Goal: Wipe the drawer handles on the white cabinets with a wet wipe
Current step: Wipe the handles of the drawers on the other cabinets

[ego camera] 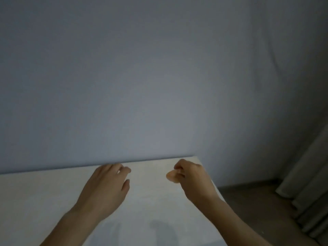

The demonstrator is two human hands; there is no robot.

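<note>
Dim, blurry head view. Plain grey-blue wall [159,68] filling most of frame, top to past the middle. Below it, white cabinet top [35,201], flat and pale, spanning lower left to right of centre; long axis running left-right, back edge against wall, tilting slightly up toward the right, right corner ending near the right hand. Only the top surface visible; drawer fronts and handles out of frame, so their direction and position impossible to tell. Grey floor [257,201] strip at lower right beside the cabinet. Pale curtain [310,183] folds hanging at far right edge, reaching the floor.

Bare forearms entering from bottom edge, both extending forward over the cabinet top. Left hand [106,189] palm down, fingers loosely spread and curled slightly at tips, unclenched, gripping nothing, fingertips near the back edge; hovering or resting on surface, cannot tell which. Right hand [191,176] curled into a loose fist, thumb side turned left, thumb tip sticking out; fingers folded in, nothing visibly held. No wet wipe discernible in either hand; too blurred to be sure about the closed right one. Hands apart, clear gap of cabinet top between them. Faint shadows [159,229] on the surface near bottom centre.
</note>
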